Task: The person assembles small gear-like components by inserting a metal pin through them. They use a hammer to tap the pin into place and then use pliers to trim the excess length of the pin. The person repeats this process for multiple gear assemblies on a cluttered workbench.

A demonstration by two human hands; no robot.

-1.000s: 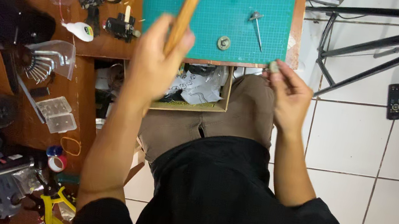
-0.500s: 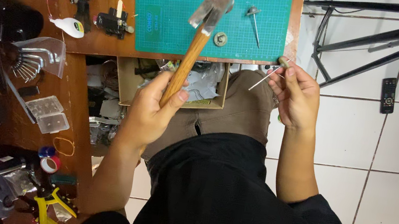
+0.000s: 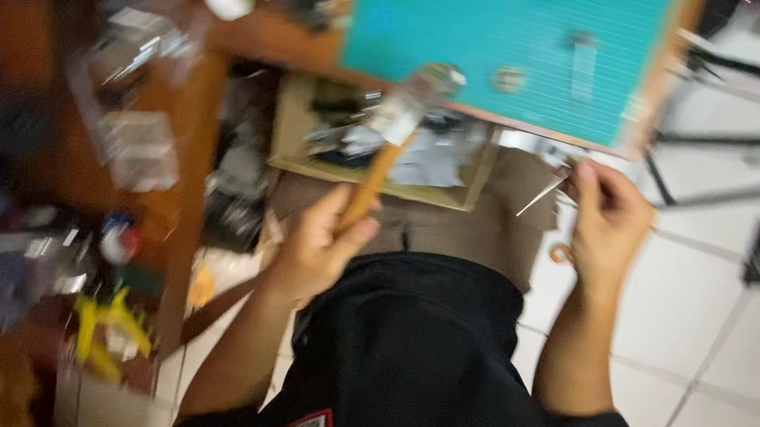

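1. My left hand [image 3: 321, 245] is closed around the wooden handle of the hammer [image 3: 396, 136]; its head points toward the green mat [image 3: 506, 23] on the table [image 3: 267, 29].
2. My right hand [image 3: 608, 226] pinches a thin metal pin [image 3: 542, 192] above my lap.
3. The picture is blurred.

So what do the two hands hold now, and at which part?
The left hand grips a hammer at the lower end of its wooden handle. The right hand pinches a thin metal pin at its upper end.
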